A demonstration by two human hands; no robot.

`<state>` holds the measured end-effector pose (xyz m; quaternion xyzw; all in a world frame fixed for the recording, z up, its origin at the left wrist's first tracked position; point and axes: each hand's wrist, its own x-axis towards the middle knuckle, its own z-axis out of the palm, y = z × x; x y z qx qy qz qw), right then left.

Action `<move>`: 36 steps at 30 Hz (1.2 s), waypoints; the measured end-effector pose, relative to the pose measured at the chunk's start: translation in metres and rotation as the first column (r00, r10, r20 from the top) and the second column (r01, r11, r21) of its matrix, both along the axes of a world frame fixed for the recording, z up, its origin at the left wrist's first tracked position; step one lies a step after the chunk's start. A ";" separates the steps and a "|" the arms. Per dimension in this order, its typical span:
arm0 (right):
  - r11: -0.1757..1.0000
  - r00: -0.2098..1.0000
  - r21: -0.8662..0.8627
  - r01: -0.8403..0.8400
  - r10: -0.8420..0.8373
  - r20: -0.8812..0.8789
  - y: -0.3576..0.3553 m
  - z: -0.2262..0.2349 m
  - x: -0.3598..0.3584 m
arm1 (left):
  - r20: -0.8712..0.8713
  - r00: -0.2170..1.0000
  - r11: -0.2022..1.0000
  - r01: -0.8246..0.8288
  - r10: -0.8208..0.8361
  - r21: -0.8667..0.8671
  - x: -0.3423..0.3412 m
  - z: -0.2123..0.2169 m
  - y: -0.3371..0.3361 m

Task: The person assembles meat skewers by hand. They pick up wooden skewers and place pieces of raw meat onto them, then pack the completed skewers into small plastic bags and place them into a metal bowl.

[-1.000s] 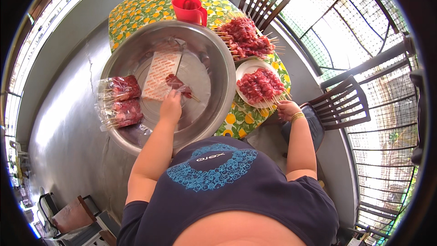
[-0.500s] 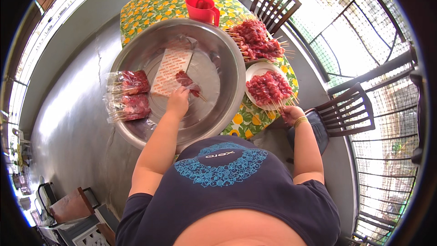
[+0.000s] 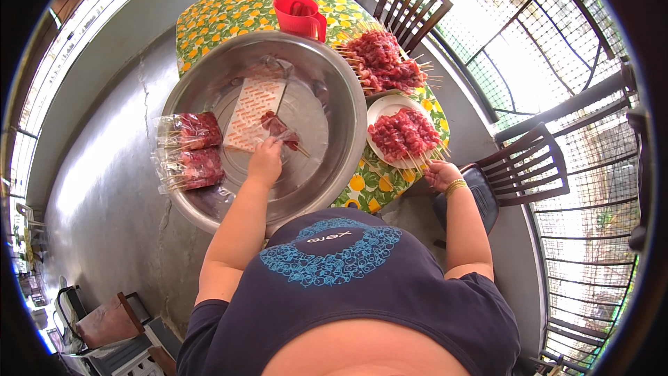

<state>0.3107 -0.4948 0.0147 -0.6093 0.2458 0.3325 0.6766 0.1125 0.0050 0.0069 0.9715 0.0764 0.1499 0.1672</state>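
Over the large metal basin (image 3: 351, 146), my left hand (image 3: 266, 161) is closed on a clear plastic bag (image 3: 280, 129) with skewered red meat in it; a stick pokes out toward the right. My right hand (image 3: 441, 174) has its fingers closed around stick ends at the near right edge of a white plate (image 3: 381, 106). Raw meat skewers (image 3: 403, 134) lie heaped on that plate. Two bagged bundles, the upper skewer pack (image 3: 198, 130) and the lower skewer pack (image 3: 200, 169), rest over the basin's left rim. Inside the basin lies a printed white-and-orange packet (image 3: 252, 111).
Behind the plate, a bigger pile of meat skewers (image 3: 383, 63) has sticks jutting out both sides. A red jug (image 3: 298, 19) stands beyond the basin on the lemon-patterned tablecloth (image 3: 223, 17). Wooden chairs flank the table, one chair (image 3: 525, 167) close to my right arm.
The whole view has shifted slightly. Both hands keep their holds, the left on the bag and the right at the stick ends, with little visible movement.
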 end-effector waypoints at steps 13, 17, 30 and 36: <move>0.991 0.993 -0.077 -0.113 0.111 -0.037 0.008 0.014 0.002 | 0.018 1.000 0.999 0.021 -0.020 -0.035 0.004 0.004 0.003; 0.999 0.995 0.032 0.010 -0.007 -0.098 0.006 0.010 0.005 | 0.015 1.000 0.999 0.028 -0.027 -0.044 0.005 0.006 0.008; 0.978 0.986 -0.133 -0.160 0.165 0.032 0.016 0.005 -0.006 | 0.032 0.995 0.995 0.098 -0.098 -0.005 0.009 0.019 0.010; 0.816 0.918 -0.497 -0.295 0.387 0.090 0.034 0.003 -0.009 | -0.003 0.996 0.996 0.090 -0.090 -0.030 0.014 0.027 0.017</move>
